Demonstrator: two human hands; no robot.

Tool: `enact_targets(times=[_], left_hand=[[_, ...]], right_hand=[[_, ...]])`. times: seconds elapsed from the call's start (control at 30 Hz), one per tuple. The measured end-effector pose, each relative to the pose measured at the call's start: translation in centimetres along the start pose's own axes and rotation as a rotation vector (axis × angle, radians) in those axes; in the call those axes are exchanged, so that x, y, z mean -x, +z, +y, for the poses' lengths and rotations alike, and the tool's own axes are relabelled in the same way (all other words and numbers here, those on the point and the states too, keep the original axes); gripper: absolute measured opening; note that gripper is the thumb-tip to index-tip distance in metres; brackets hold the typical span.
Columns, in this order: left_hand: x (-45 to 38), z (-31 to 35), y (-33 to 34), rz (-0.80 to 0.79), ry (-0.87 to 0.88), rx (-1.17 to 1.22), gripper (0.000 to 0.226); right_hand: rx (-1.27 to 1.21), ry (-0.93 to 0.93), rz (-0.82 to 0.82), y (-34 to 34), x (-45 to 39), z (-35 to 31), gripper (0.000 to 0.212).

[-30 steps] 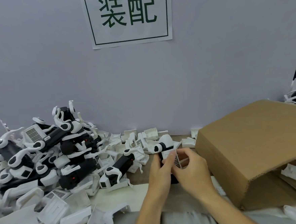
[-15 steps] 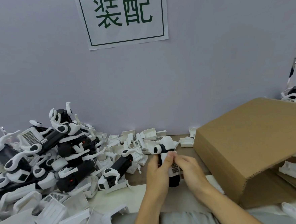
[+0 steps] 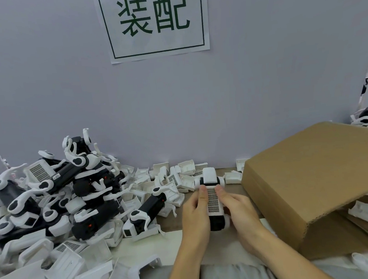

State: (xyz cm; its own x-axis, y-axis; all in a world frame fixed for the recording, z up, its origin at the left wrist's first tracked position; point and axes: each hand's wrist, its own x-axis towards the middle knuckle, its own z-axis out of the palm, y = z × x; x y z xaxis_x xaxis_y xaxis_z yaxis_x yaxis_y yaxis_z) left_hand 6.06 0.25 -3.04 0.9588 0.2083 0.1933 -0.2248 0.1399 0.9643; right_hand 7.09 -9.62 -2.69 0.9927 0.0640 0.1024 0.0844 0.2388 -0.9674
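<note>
Pretty cramped spot. The left hand and right hand are both curled round one gadget, thumbs pressed down either side of its gridded white strip, near the front edge of the tabletop. I can't tell if it's resting on it. Free room is just a narrow lane. At 3 o'clock the slanted edge of a cardboard box sits just beside the right hand, and at 9 o'clock a heap of the same gadgets spills close. At 12, loose white covers run up to the wall. The gadget's a boxy matte black body with smooth white plastic caps. The box is plain brown, corrugated at its cut edge.
</note>
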Motion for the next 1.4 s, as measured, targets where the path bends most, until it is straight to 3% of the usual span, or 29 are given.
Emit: enact_targets(times=[0.2, 0.83, 1.07, 1.17, 1.27, 1.4], left_hand=[[-0.2, -0.1, -0.2, 0.032, -0.014, -0.097, 0.049], [0.0, 0.5, -0.1, 0.076, 0.019, -0.11, 0.044], [-0.4, -0.3, -0.2, -0.003, -0.024, -0.13, 0.028], [-0.5, -0.4, -0.1, 0.006, 0.005, -0.195, 0.031], [-0.6, -0.5, -0.2, 0.102, -0.018, -0.177, 0.037], [-0.6, -0.4, -0.2, 0.116, -0.033, -0.168, 0.034]], right_hand=[[0.101, -0.046, 0.02, 0.0, 0.3, -0.5, 0.04], [0.206, -0.111, 0.048, 0.2, 0.2, 0.0, 0.048], [0.135, -0.077, 0.158, -0.2, -0.4, 0.4, 0.043], [0.037, -0.031, 0.072, -0.3, -0.4, 0.1, 0.033], [0.125, -0.077, -0.024, -0.1, -0.1, 0.3, 0.022], [0.279, -0.174, 0.001, -0.1, -0.1, 0.5, 0.02]])
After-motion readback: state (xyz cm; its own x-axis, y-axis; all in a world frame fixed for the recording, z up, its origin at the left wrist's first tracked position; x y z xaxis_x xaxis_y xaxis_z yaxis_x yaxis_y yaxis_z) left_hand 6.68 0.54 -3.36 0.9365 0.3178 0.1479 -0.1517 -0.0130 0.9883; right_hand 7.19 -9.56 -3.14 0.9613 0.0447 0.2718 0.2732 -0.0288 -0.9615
